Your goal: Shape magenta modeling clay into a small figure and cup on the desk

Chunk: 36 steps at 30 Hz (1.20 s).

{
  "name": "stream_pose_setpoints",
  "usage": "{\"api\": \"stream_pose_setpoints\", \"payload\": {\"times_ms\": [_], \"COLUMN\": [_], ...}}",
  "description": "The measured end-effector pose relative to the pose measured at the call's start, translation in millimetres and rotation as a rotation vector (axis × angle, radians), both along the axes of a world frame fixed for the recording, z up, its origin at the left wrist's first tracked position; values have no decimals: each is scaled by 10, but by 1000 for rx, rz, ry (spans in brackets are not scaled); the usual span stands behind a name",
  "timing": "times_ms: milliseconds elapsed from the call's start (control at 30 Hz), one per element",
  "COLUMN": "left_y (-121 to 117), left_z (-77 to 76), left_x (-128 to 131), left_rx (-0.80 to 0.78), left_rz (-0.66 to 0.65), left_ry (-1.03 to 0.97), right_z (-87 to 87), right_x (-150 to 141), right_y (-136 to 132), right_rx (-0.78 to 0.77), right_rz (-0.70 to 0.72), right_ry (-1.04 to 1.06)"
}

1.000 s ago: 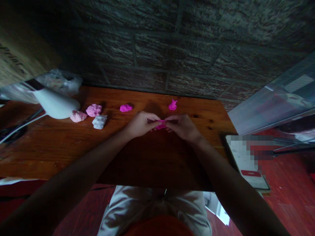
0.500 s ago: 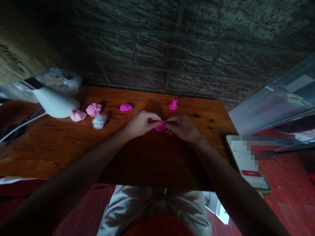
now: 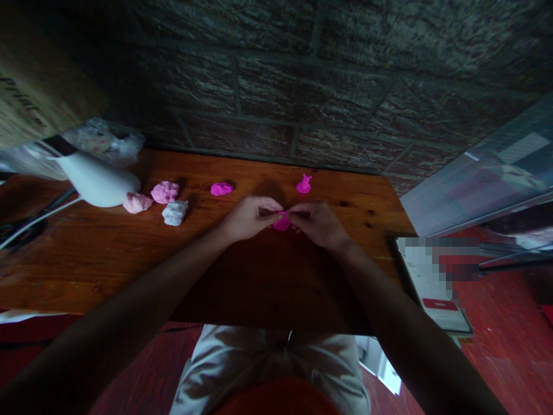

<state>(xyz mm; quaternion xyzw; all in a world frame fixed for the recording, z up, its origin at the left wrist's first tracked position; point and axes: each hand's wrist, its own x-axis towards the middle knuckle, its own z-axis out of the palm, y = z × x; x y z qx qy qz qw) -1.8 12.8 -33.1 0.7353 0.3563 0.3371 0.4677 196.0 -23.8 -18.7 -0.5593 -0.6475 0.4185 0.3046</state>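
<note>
A bright magenta piece of modelling clay [image 3: 281, 222] is pinched between my two hands above the wooden table. My left hand [image 3: 253, 218] grips its left side with thumb and fingers. On the other side, my right hand [image 3: 318, 222] pinches it too, its fingertips close to those of the left. Part of the clay is hidden behind the fingers. Beyond my right hand stands a small magenta clay figure [image 3: 303, 184] with pointed tips on top. A loose magenta clay lump [image 3: 222, 189] lies past my left hand.
Pale pink clay lumps [image 3: 165, 192] and a white clay lump [image 3: 175, 212] lie on the left of the table [image 3: 129, 253]. Beside them is a white rounded device [image 3: 101, 181] with a cable. A tablet or phone [image 3: 432, 288] lies at the right edge. A stone-patterned wall [image 3: 268, 86] rises behind.
The magenta clay between my fingers has shifted and turned very slightly. Both hands stay in nearly the same place, still pinching it.
</note>
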Motion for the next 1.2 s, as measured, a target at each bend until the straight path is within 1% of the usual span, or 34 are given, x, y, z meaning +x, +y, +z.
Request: {"api": "stream_pose_setpoints", "payload": {"times_ms": [100,167,267,333,433,533,633,767,833,867,933,1100,1200], "left_y": [-1,-1,2,2,-1,-5,-10,-18,-16,-13,-1,32,39], "left_z": [-4,10,29,35,39,48,70,97,98,94,79,52,55], "left_x": [4,-1,-9,-10,-7,-6,-11,-28,-37,-40,-43,-55,-69], "left_rx": [-17,-10,-13,-39,-76,-110,-183,-358,-398,-388,-319,-105,-7], "left_rz": [-47,-47,15,58,91,90,89,103,111,111,103,-19,-31], "left_ry": [-41,-40,-31,-24,-12,-8,-27,-94,-110,-103,-75,9,59], "right_z": [-6,-3,9,19,26,27,30,30,23,18,6,-21,-29], "right_x": [3,3,1,-3,-10,-17,-24,-31,-27,-22,-9,16,17], "right_y": [-2,-11,-24,-28,-24,-19,-20,-21,-17,-15,-9,-2,-1], "right_rx": [46,39,-31,-85,-139,-182,-207,-177,-156,-149,-142,-151,-131], "right_rz": [-14,-23,8,28,-2,-37,-35,-22,-12,-7,1,14,15], "right_ry": [-19,33,132,157,180,212,236,243,247,248,245,227,229]}}
